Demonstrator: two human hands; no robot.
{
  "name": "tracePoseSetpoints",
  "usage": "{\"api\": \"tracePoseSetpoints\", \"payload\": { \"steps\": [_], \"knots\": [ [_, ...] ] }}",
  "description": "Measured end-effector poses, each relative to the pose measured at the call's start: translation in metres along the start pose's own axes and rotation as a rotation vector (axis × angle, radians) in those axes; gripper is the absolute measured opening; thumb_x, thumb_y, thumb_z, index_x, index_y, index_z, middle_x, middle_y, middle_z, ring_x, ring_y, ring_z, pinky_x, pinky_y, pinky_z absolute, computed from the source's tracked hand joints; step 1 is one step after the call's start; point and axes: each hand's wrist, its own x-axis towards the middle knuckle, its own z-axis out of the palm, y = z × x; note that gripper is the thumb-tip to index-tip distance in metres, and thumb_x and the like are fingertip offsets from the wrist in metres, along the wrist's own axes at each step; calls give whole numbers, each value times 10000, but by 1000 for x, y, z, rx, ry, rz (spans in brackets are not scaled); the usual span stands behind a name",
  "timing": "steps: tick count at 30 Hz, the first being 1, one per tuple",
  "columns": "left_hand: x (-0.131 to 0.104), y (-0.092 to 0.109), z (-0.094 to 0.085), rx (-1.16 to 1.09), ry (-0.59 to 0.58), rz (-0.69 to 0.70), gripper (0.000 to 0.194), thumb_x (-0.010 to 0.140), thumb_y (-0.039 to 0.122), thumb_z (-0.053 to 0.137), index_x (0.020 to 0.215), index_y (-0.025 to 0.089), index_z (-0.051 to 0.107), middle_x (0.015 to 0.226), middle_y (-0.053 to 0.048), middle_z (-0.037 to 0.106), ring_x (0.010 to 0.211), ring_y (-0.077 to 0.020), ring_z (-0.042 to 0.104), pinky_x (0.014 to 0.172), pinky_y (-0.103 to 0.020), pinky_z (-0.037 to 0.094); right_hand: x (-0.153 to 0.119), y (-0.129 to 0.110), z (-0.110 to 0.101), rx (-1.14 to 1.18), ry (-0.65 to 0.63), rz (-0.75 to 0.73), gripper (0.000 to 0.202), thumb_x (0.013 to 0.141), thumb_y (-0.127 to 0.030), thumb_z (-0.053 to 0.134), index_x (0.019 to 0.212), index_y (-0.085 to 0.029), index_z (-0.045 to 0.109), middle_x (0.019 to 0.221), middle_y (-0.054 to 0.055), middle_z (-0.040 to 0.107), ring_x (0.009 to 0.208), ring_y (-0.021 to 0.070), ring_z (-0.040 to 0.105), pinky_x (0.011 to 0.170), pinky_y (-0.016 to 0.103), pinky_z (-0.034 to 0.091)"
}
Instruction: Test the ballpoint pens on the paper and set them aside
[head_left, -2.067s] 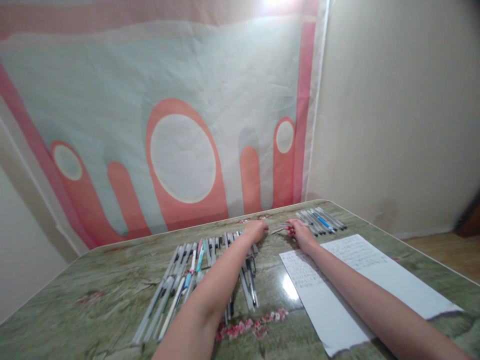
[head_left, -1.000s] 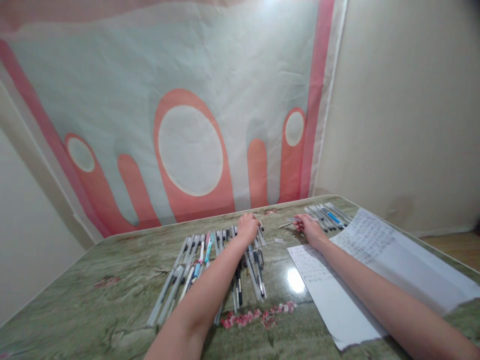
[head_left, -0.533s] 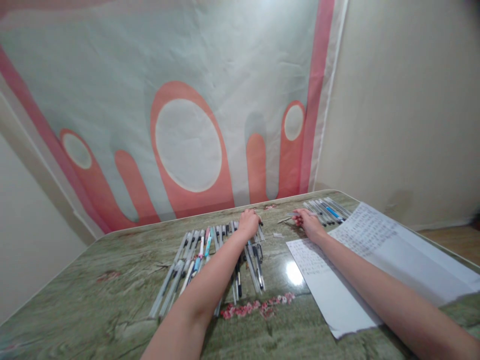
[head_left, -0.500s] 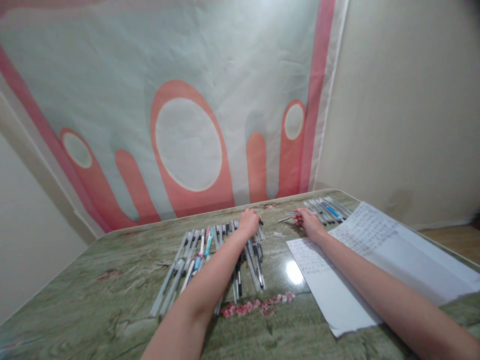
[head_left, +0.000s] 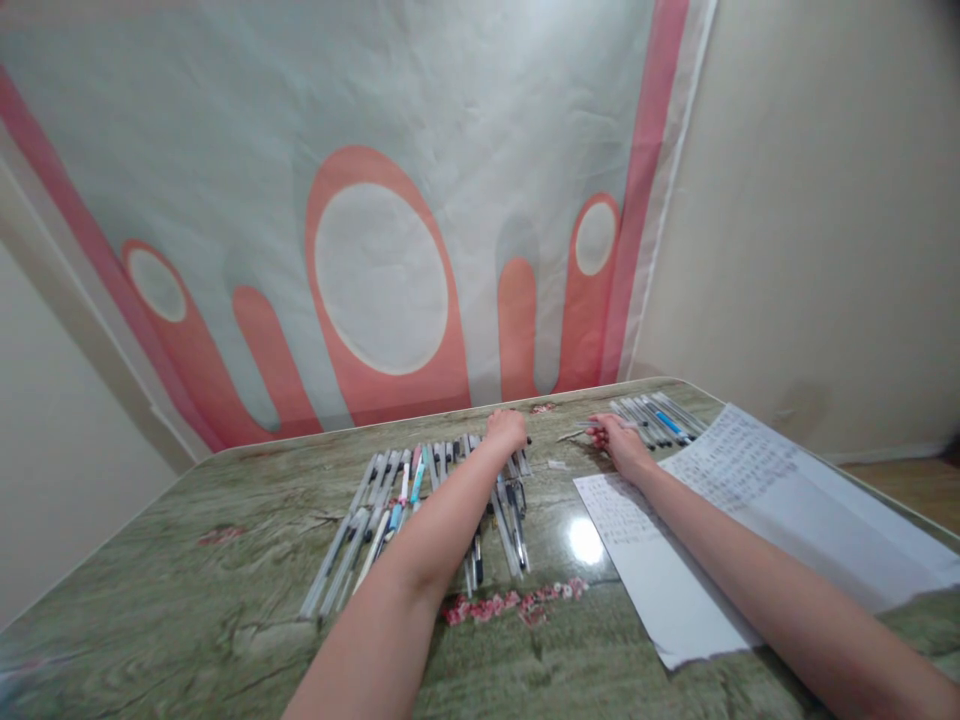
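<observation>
My left hand [head_left: 508, 430] is closed at the far end of a row of pens [head_left: 381, 478]. A dark pen tip shows at its right side and has shifted along with the hand; the rest of that pen is hidden. My right hand [head_left: 616, 440] is closed on a slim pen [head_left: 571, 435] that points left, its fingers pinching it above the table. Under my left forearm lie more clear-barrelled pens [head_left: 512, 530] with dark caps, along with a turquoise pen [head_left: 418, 480]. A small clear piece [head_left: 556, 464] rests between the two hands.
Handwritten paper sheets [head_left: 637, 570] lie under my right forearm. Beyond them, several pens, one of them blue [head_left: 670, 424], lie in a row at the back right. The table [head_left: 187, 590] has a wood print, and a patterned cloth [head_left: 382, 280] hangs behind it.
My left hand has moved slightly right and away from me, with the dark tip beside it. My right hand keeps its pen in nearly the same place.
</observation>
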Motion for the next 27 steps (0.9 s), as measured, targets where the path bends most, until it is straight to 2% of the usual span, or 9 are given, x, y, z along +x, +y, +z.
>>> {"api": "tracePoseSetpoints", "payload": {
  "steps": [6, 9, 11, 13, 16, 19, 22, 25, 27],
  "knots": [
    [3, 2, 0, -122, 25, -34, 175, 648, 186, 584, 795, 123, 656, 959, -150, 626, 985, -262, 527, 830, -320, 410, 2, 1, 0, 5, 5, -4, 205, 701, -346, 534, 811, -176, 562, 601, 0, 608, 449, 103, 500, 417, 212, 406],
    [-3, -3, -4, -237, 105, -13, 170, 735, 226, 508, 772, 127, 642, 924, -134, 628, 939, -219, 547, 810, -288, 408, 3, 2, 0, -31, 8, -15, 212, 717, -359, 515, 823, -180, 559, 605, -2, 610, 461, 109, 514, 423, 216, 418],
    [-11, -6, -7, -312, 166, -11, 236, 801, 235, 412, 842, 125, 617, 910, -119, 625, 883, -173, 561, 768, -256, 418, 2, 2, 0, -90, -4, -37, 223, 738, -381, 494, 832, -190, 558, 628, -1, 617, 484, 115, 528, 438, 220, 428],
    [-22, -6, -6, -501, 240, -39, 262, 826, 233, 357, 911, 117, 576, 891, -102, 618, 807, -135, 566, 701, -227, 429, -2, 1, 0, -190, -65, -94, 252, 766, -411, 463, 869, -204, 563, 702, 11, 636, 539, 123, 553, 467, 225, 442],
    [-46, 1, 2, -1130, 325, -105, 181, 778, 250, 440, 816, 117, 556, 748, -55, 596, 638, -104, 540, 593, -213, 422, -11, -1, 5, -393, -219, -247, 318, 804, -426, 416, 1009, -224, 551, 842, 32, 649, 672, 150, 593, 563, 260, 476],
    [-76, 18, 12, -1485, 255, -89, 133, 698, 262, 545, 715, 130, 538, 610, 3, 531, 537, -79, 480, 552, -206, 397, -15, 1, 14, -611, -352, -467, 343, 819, -382, 414, 1103, -226, 527, 963, 49, 637, 863, 189, 587, 758, 338, 464],
    [-105, 40, 19, -1645, 124, -63, 171, 649, 267, 605, 730, 135, 532, 609, 11, 523, 538, -76, 466, 542, -204, 387, -11, 6, 24, -795, -419, -643, 356, 801, -320, 450, 1135, -215, 518, 1079, 64, 598, 1006, 226, 530, 873, 403, 399],
    [-125, 58, 25, -1681, 82, -29, 171, 634, 233, 621, 736, 136, 523, 640, 4, 527, 579, -83, 476, 557, -205, 387, -4, 9, 34, -884, -432, -688, 376, 776, -261, 472, 1145, -201, 511, 1095, 77, 589, 1012, 240, 522, 876, 416, 391],
    [-131, 65, 30, -1682, 85, -30, 150, 649, 221, 608, 736, 136, 521, 642, 5, 521, 588, -85, 474, 562, -206, 383, -2, 10, 39, -888, -451, -675, 361, 774, -236, 462, 1128, -195, 517, 1030, 74, 614, 960, 222, 550, 851, 388, 409]
  ]
}}
